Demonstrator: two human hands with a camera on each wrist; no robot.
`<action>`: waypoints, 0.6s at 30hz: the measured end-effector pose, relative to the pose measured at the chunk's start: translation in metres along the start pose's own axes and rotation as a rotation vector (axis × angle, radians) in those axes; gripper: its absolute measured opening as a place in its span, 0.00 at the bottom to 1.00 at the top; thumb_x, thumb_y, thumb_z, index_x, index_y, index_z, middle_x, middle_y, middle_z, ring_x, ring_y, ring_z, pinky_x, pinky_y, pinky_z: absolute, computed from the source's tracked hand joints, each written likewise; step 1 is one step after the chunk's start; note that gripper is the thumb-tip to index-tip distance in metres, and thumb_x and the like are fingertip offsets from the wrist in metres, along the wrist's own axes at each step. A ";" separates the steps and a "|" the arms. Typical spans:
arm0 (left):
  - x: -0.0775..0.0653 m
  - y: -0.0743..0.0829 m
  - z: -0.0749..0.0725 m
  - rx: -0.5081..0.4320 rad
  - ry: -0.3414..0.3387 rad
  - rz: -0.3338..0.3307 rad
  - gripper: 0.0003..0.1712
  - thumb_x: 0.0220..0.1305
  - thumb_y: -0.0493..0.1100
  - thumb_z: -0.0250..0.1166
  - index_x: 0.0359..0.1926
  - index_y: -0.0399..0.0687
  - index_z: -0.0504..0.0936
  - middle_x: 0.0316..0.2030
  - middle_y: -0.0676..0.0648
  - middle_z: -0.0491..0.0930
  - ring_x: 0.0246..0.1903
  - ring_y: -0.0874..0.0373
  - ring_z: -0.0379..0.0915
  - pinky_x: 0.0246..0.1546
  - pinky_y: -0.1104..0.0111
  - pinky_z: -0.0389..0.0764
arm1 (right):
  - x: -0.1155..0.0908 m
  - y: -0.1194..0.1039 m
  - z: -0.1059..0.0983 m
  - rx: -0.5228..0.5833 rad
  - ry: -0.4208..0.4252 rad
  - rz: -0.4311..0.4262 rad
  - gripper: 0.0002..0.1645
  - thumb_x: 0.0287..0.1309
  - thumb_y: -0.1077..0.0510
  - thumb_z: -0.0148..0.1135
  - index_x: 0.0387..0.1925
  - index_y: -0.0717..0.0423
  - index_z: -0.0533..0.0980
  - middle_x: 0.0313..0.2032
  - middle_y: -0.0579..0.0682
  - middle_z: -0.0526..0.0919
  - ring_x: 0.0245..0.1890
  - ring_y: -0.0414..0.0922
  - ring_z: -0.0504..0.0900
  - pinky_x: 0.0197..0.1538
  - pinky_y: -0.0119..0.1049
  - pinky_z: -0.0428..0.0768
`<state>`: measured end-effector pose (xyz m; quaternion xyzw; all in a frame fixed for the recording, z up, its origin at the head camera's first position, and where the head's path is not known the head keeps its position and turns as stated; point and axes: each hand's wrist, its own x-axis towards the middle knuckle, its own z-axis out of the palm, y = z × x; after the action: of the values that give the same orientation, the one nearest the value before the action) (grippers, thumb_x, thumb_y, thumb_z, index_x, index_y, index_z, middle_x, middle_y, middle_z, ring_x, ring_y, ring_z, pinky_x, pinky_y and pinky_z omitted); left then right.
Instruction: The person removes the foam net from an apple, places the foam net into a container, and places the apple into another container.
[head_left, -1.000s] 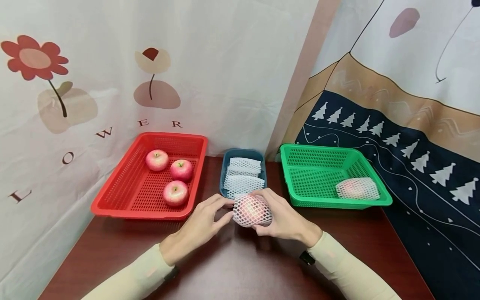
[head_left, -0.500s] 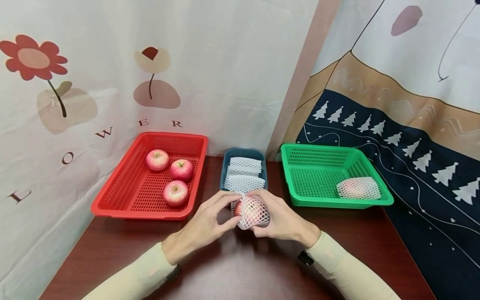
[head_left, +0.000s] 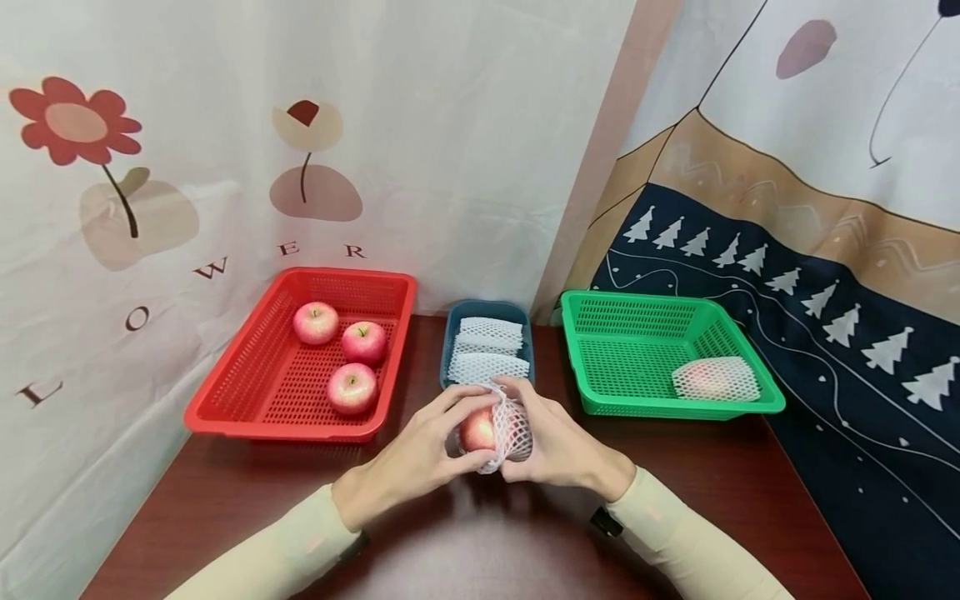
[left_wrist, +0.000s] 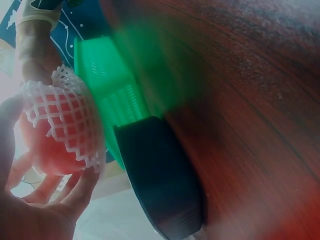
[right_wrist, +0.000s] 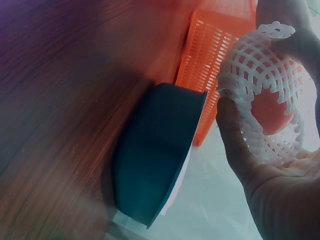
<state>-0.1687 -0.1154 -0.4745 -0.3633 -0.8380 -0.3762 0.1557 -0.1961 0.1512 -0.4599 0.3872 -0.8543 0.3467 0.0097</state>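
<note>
In the head view an apple [head_left: 477, 430] is held up between both hands above the table, half covered by a white foam net [head_left: 517, 428]. My left hand [head_left: 412, 450] curls round the bare side and pinches the net's edge with thumb and fingertips. From the other side my right hand [head_left: 572, 446] grips the apple through the net. In the left wrist view the net [left_wrist: 62, 112] leaves the apple's lower part [left_wrist: 52, 155] uncovered. A ragged net opening [right_wrist: 270, 92] with red skin inside shows in the right wrist view.
The red basket [head_left: 292, 429] at left holds 3 bare apples [head_left: 352, 388]. Behind the hands, a blue tray [head_left: 452, 321] contains several folded foam nets [head_left: 489, 367]. One netted apple [head_left: 716, 379] lies in the green basket [head_left: 622, 400] at right. A printed curtain [head_left: 465, 150] hangs behind.
The net's left edge has moved right across the apple, baring its left side. My left hand has moved slightly right and now pinches that edge, bunched up. The right hand keeps its grip.
</note>
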 end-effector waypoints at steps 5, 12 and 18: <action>-0.001 0.001 -0.001 -0.001 -0.006 0.008 0.43 0.66 0.52 0.89 0.79 0.56 0.84 0.73 0.47 0.83 0.73 0.53 0.83 0.71 0.56 0.90 | 0.000 -0.002 0.002 0.003 0.019 -0.028 0.69 0.53 0.55 0.88 0.90 0.51 0.58 0.75 0.52 0.83 0.59 0.40 0.89 0.60 0.35 0.92; -0.001 -0.001 0.000 0.022 0.018 0.055 0.43 0.64 0.49 0.89 0.78 0.55 0.85 0.73 0.43 0.84 0.71 0.49 0.85 0.68 0.56 0.92 | 0.001 -0.003 0.003 -0.002 0.020 -0.042 0.69 0.54 0.56 0.87 0.91 0.55 0.57 0.76 0.53 0.83 0.59 0.41 0.89 0.61 0.35 0.92; -0.001 0.000 0.001 0.027 0.033 0.046 0.42 0.63 0.50 0.90 0.76 0.55 0.87 0.72 0.43 0.84 0.71 0.49 0.85 0.67 0.58 0.92 | 0.000 -0.003 0.002 -0.030 0.012 -0.056 0.70 0.57 0.55 0.90 0.91 0.53 0.57 0.77 0.55 0.82 0.62 0.43 0.90 0.63 0.38 0.93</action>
<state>-0.1678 -0.1152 -0.4755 -0.3740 -0.8318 -0.3669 0.1830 -0.1943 0.1487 -0.4596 0.4086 -0.8481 0.3359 0.0302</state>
